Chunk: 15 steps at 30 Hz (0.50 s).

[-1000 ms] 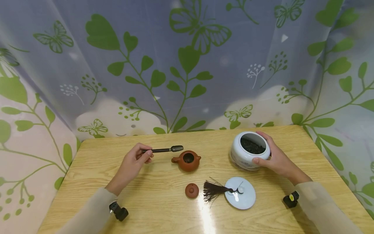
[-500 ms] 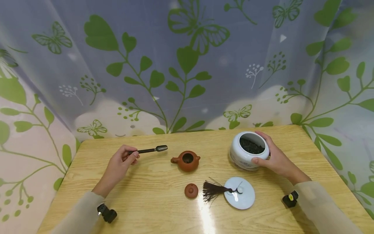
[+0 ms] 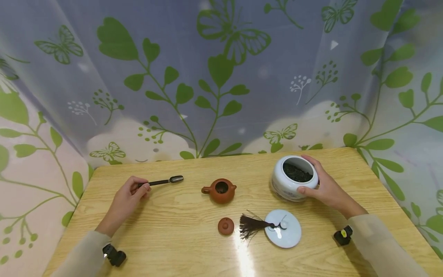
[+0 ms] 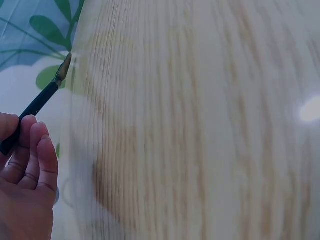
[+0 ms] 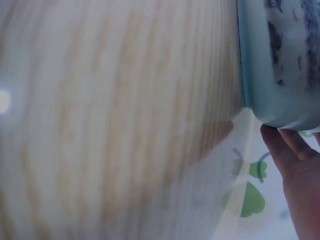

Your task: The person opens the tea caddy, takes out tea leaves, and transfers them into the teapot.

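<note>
The person's left hand (image 3: 125, 198) pinches one scoop (image 3: 160, 182) by the end of its dark handle, thumb against the fingers with no gap but the handle between them; the other fingers curve loosely. The scoop is over the far left part of the table (image 3: 180, 246), left of the teapot (image 3: 221, 195) and well apart from it. Its long axis runs left to right, the bowl end pointing right and tipped slightly toward the far side.

The right hand (image 3: 327, 188) grips one white jar (image 3: 286, 189) from the right, spread as wide as the jar's body, thumb on the near side and fingers round the far right. The jar's mouth is uncovered, and dark leaves (image 3: 297, 173) lie inside.

Compared with a second ago, the left hand and scoop are farther left and a little nearer; the bowl was then just beside the teapot, at its far left. The right hand and jar hold their place.

Between the hands stands the one teapot, spout to the right and handle to the left, its top open. Two lids lie nearer: a small brown lid (image 3: 226, 226) and, to its right, a larger white lid (image 3: 288, 235) with one dark tassel (image 3: 252, 227) stretching left.
</note>
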Tool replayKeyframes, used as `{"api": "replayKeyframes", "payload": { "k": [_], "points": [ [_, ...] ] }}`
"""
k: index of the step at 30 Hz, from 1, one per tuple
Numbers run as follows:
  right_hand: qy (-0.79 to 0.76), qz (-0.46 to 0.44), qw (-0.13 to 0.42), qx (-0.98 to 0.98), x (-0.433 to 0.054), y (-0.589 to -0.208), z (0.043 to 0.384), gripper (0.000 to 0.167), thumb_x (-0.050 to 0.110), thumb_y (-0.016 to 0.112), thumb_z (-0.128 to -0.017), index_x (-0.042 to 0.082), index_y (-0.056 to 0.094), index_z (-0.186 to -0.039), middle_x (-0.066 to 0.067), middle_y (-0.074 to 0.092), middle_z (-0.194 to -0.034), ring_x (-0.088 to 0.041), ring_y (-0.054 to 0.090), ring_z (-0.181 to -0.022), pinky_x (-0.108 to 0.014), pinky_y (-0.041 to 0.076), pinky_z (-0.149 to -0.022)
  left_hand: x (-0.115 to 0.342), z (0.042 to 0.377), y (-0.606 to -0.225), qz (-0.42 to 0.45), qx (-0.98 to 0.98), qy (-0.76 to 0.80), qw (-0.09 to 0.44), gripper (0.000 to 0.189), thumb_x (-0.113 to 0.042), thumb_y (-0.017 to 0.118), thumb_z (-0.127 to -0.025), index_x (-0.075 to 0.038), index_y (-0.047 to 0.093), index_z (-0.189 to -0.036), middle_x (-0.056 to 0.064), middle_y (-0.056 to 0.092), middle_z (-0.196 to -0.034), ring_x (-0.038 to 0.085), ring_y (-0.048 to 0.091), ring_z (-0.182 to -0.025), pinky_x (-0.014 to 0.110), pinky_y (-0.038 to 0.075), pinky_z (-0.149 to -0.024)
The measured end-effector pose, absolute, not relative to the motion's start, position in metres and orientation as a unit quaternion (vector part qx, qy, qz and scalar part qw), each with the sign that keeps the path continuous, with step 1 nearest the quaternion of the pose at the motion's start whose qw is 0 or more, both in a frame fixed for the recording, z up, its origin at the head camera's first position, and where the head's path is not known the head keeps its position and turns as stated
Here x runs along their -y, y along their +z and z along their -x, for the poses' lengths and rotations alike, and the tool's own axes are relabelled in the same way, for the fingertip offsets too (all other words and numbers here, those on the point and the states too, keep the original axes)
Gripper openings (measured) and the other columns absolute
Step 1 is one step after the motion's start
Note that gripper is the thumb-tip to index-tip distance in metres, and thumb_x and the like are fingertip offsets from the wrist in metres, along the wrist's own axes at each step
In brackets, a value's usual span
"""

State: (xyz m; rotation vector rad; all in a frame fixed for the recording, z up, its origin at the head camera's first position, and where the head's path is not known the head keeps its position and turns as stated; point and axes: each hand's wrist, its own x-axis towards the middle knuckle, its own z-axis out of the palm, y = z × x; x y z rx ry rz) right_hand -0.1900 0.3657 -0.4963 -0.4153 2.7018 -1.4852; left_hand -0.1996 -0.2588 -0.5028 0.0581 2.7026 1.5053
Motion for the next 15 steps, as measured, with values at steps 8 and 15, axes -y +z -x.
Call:
{"api": "replayKeyframes", "payload": {
  "k": [8,15],
  "points": [
    [-0.474,0.137,0.013,-0.87,-0.366,-0.498,0.191,0.113,0.014,0.089,-0.089,0.017,0.016,-0.175,-0.021,0.037,-0.171,-0.046,0.033,-0.154,-0.074,0.026,-0.12,0.267,0.199,-0.506,-0.006,-0.888,0.458,0.031,0.035,-0.028,0.059,-0.115,0.0,0.057,-0.136,0.022,0.074,-0.127,0.004,0.068,-0.095,0.019,0.058,-0.081],
    [-0.476,0.133,0.016,-0.869,-0.365,-0.497,0.191,0.114,0.015,0.089,-0.089,0.013,0.015,-0.175,-0.022,0.035,-0.172,-0.048,0.031,-0.155,-0.077,0.024,-0.12,0.273,0.197,-0.506,-0.011,-0.92,0.389,0.054,0.036,-0.034,0.068,-0.111,-0.008,0.064,-0.135,0.011,0.079,-0.124,0.004,0.065,-0.1,0.021,0.05,-0.085]
  ]
}}
